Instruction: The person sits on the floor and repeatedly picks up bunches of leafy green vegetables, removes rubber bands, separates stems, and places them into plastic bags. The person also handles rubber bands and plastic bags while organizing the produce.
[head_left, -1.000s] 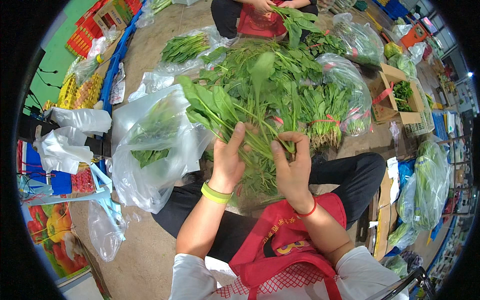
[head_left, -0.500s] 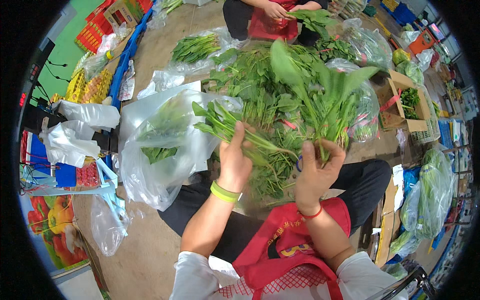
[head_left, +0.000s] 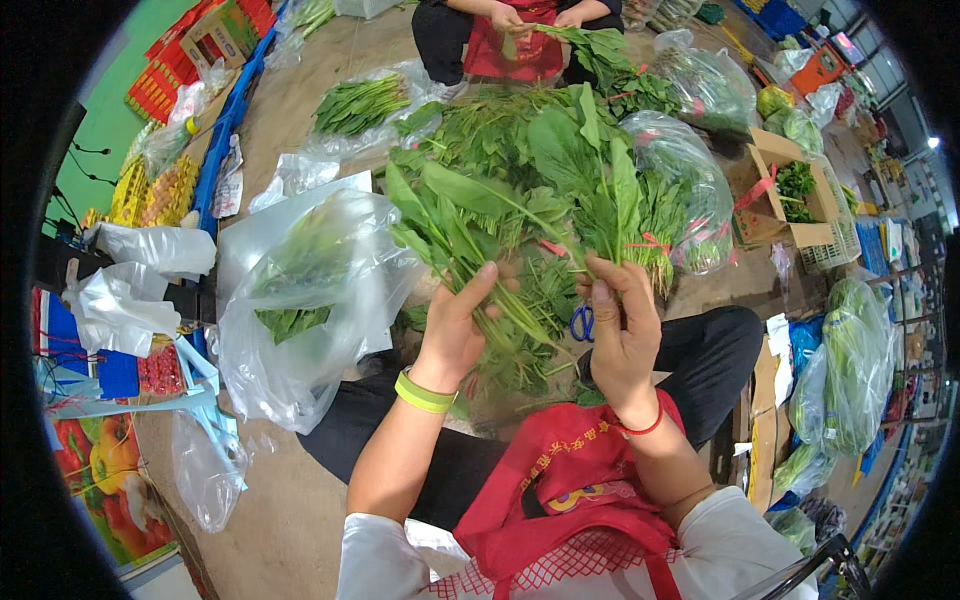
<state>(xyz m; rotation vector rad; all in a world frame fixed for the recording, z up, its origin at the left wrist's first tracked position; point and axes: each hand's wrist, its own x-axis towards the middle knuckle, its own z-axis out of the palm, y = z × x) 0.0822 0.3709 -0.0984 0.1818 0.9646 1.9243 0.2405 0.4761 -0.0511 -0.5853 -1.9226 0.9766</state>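
Leafy stems [head_left: 450, 235] lie in the curled left hand [head_left: 458, 325] of a seated worker in a red apron [head_left: 570, 480], thumb pressed over them, apparently to keep the bundle together, leaves pointing far and left. The right hand [head_left: 622, 335] pinches broad-leaved stems [head_left: 610, 205] low down between thumb and fingers, seemingly to spare the leaves. Both hands hover over the near side of a heap of greens [head_left: 485, 125], likely for easy reach. Left, a plastic bag [head_left: 290, 370] holds more leaves. A blue loop [head_left: 575, 322] shows beside the right hand; whether it is gripped cannot be told.
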